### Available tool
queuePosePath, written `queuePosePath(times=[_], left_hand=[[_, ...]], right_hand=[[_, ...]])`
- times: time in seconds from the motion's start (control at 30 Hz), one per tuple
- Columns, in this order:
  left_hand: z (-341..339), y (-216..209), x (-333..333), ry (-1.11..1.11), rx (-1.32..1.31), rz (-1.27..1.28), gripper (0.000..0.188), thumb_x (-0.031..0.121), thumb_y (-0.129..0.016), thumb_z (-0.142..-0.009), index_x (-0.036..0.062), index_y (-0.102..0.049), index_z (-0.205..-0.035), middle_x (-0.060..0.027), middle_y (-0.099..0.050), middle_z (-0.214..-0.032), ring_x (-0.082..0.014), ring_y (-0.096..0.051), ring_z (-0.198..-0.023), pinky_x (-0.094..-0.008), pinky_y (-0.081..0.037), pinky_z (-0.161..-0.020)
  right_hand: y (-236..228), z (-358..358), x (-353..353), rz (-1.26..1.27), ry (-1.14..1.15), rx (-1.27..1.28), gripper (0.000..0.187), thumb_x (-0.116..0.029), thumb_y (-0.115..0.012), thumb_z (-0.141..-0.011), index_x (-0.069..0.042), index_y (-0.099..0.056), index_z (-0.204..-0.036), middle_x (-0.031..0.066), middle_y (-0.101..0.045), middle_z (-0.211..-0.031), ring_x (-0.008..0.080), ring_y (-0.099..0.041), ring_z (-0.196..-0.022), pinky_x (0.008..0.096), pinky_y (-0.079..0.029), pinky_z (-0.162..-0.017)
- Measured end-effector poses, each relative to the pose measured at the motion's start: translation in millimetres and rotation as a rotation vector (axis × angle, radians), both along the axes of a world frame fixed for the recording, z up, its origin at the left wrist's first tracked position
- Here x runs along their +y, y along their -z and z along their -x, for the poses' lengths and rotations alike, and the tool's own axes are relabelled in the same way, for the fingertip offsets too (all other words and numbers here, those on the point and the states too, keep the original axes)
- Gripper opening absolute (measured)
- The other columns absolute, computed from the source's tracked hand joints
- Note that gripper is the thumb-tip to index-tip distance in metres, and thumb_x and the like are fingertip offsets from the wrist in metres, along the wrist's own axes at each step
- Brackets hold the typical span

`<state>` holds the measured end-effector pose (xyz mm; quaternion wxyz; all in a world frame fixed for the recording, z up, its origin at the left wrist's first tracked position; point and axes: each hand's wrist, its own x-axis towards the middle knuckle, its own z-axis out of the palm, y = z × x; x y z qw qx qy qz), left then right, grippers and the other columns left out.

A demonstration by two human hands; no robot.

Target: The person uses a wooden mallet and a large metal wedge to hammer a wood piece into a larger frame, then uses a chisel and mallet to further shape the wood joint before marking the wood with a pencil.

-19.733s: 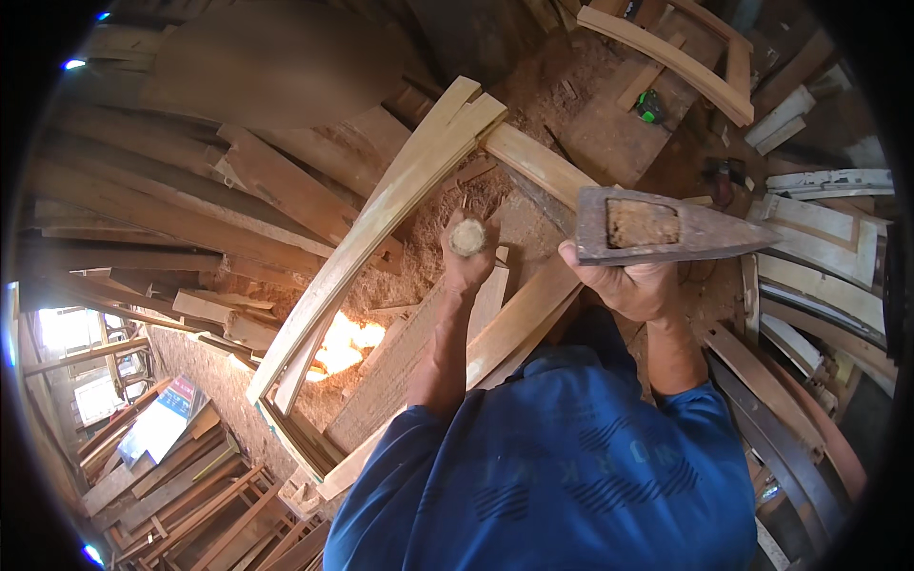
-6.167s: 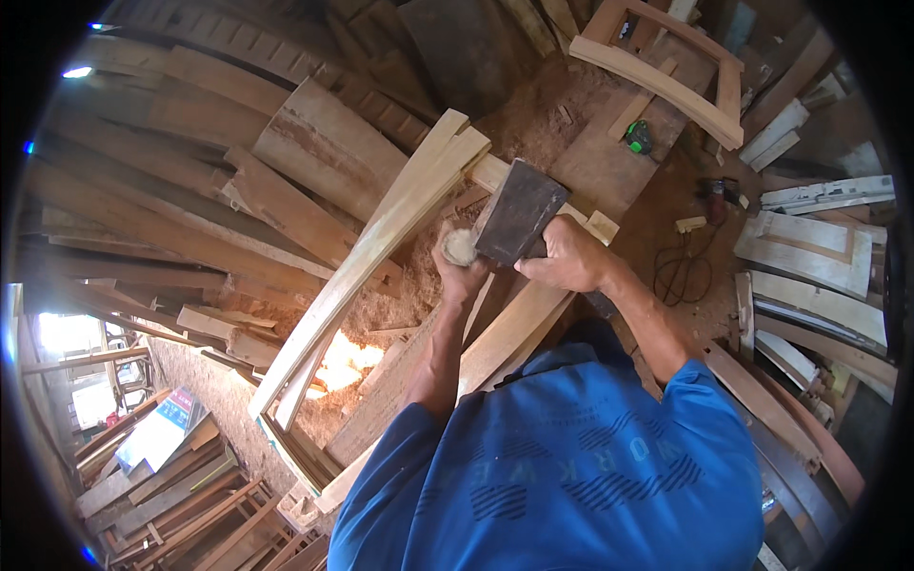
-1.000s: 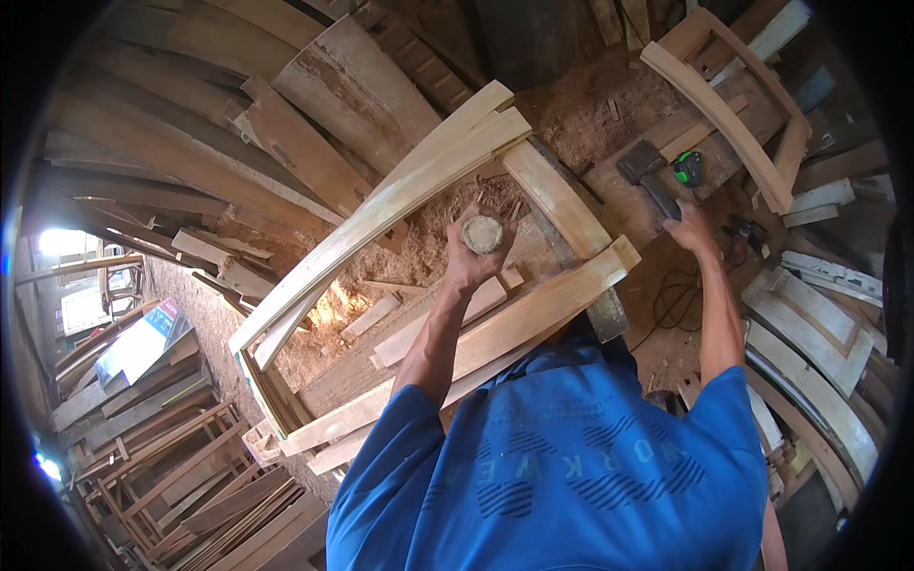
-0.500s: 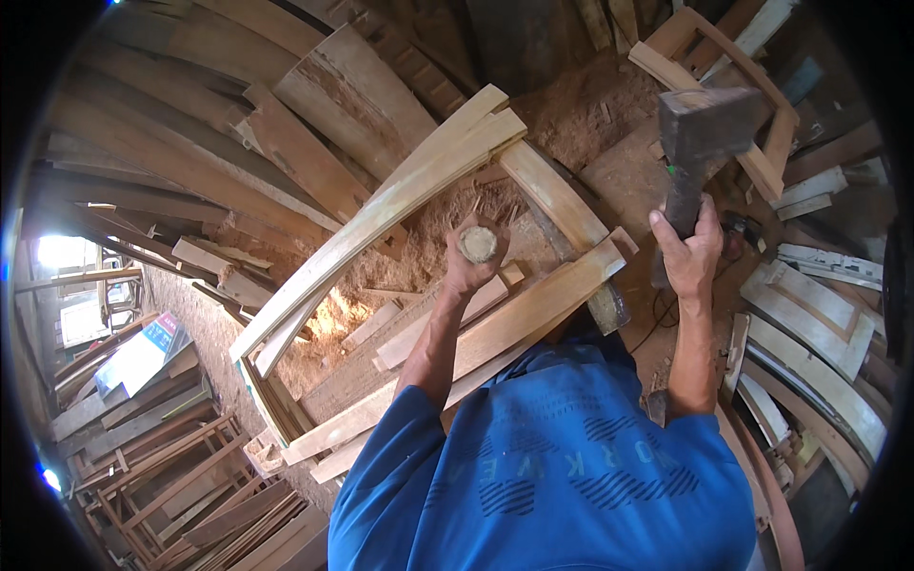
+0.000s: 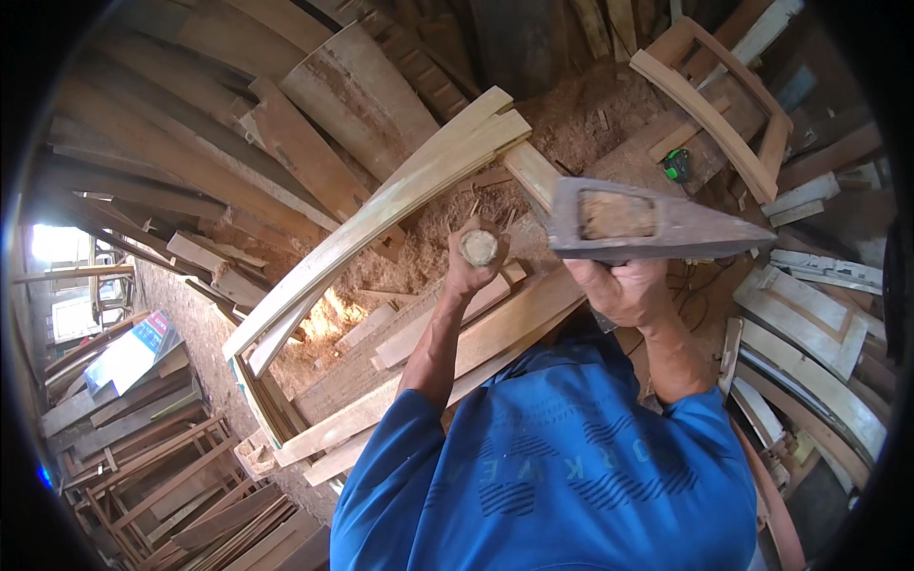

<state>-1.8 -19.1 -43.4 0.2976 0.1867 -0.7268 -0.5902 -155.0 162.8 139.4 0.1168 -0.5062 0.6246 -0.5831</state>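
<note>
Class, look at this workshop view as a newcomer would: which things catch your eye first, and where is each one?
First comes the axe head, raised close to the camera at centre right, gripped from below by the right hand. Just left of it, the left hand grips a round wooden handle end-on. Behind them a pale curved frame runs across a sawdust floor, ringed by stacked planks.

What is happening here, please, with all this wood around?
A person in a blue shirt stands over a curved wooden frame in a workshop full of planks. The left hand grips a round wooden handle upright on the frame. The right hand holds an axe-like metal head raised beside it. Sawdust covers the floor.
</note>
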Motion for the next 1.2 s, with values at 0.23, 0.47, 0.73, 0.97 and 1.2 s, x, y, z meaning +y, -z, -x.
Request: queuePosePath(times=[0.23, 0.47, 0.73, 0.97, 1.2], left_hand=[[3, 17, -12, 0.157, 0.099, 0.503, 0.038, 0.012, -0.077, -0.078, 0.0032, -0.072, -0.115, -0.0112, -0.075, -0.106, -0.0279, -0.072, -0.096, -0.0408, -0.056, -0.087], [-6, 28, -1, 0.039, -0.076, 0.430, 0.041, 0.011, -0.078, -0.080, 0.0034, -0.068, -0.119, -0.0112, -0.073, -0.113, -0.0262, -0.070, -0.099, -0.0379, -0.055, -0.088], [6, -20, -10, -0.196, -0.044, 0.039, 0.016, 0.009, -0.077, -0.087, 0.0054, -0.062, -0.086, -0.0034, -0.063, -0.079, -0.0128, -0.056, -0.071, -0.0294, -0.047, -0.066], [14, -11, -12, -0.051, -0.100, 0.066, 0.013, 0.008, -0.077, -0.087, 0.0051, -0.064, -0.086, -0.0052, -0.064, -0.078, -0.0135, -0.059, -0.072, -0.0299, -0.049, -0.068], [14, -12, 7, -0.022, 0.028, 0.036, 0.018, 0.009, -0.079, -0.082, 0.0031, -0.066, -0.093, -0.0026, -0.068, -0.083, -0.0118, -0.063, -0.078, -0.0291, -0.051, -0.071]], right_hand=[[45, 4, -17, -0.584, -0.079, 0.387, 0.031, -0.018, -0.072, -0.083, -0.006, -0.065, -0.111, 0.0213, -0.068, -0.081, 0.0446, -0.068, -0.076, 0.0517, -0.055, -0.069], [51, -1, -11, -0.494, -0.044, 0.254, 0.028, -0.020, -0.073, -0.083, -0.004, -0.068, -0.106, 0.0215, -0.071, -0.085, 0.0419, -0.070, -0.079, 0.0474, -0.057, -0.070], [27, 6, -5, -0.293, 0.079, -0.047, 0.025, -0.015, -0.075, -0.087, -0.001, -0.069, -0.106, 0.0194, -0.073, -0.088, 0.0331, -0.073, -0.080, 0.0395, -0.056, -0.074], [25, 13, -1, -0.229, 0.113, -0.068, 0.025, -0.014, -0.075, -0.088, 0.001, -0.070, -0.107, 0.0184, -0.075, -0.096, 0.0290, -0.074, -0.086, 0.0382, -0.057, -0.077], [66, 13, -5, -0.759, 0.020, 0.253, 0.031, -0.022, -0.076, -0.082, -0.003, -0.068, -0.105, 0.0231, -0.071, -0.086, 0.0434, -0.070, -0.083, 0.0493, -0.056, -0.072]])
